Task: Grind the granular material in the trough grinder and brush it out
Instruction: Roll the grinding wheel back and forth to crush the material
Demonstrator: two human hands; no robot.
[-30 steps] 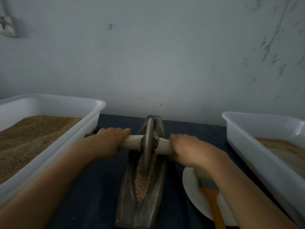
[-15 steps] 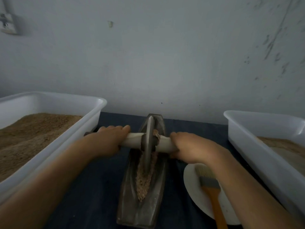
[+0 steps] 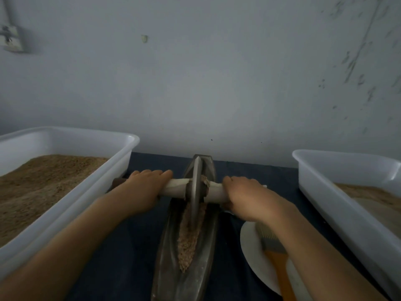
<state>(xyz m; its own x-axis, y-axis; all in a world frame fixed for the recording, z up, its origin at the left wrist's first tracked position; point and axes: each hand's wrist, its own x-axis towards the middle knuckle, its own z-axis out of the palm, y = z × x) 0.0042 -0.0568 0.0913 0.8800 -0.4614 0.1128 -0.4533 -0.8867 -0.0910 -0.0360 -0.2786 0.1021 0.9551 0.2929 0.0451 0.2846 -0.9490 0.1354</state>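
At the trough's (image 3: 186, 246) far end, my 2 hands, left (image 3: 143, 192) and right (image 3: 245, 198), clamp the axle (image 3: 175, 190); wheel (image 3: 195, 192) between them, grain (image 3: 188, 240) lies toward me along the trough.

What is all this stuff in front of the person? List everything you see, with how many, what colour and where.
Trough grinder: one, dark grey metal, centre of the table, running away from the person.
Grinding wheel: one, grey disc on a pale handle bar, standing in the trough.
Grain: one strip, tan, lying in the trough.
Tubs: two, white; left tub and right tub, each holding brown granular material.
Plate: one, white, right of the trough.
Brush: one, orange handle, grey bristles, on the plate.
Cloth: one, dark blue, covering the table.
Wall: grey, behind.
Left hand: grips the bar left of the wheel.
Right hand: grips the bar right of the wheel.
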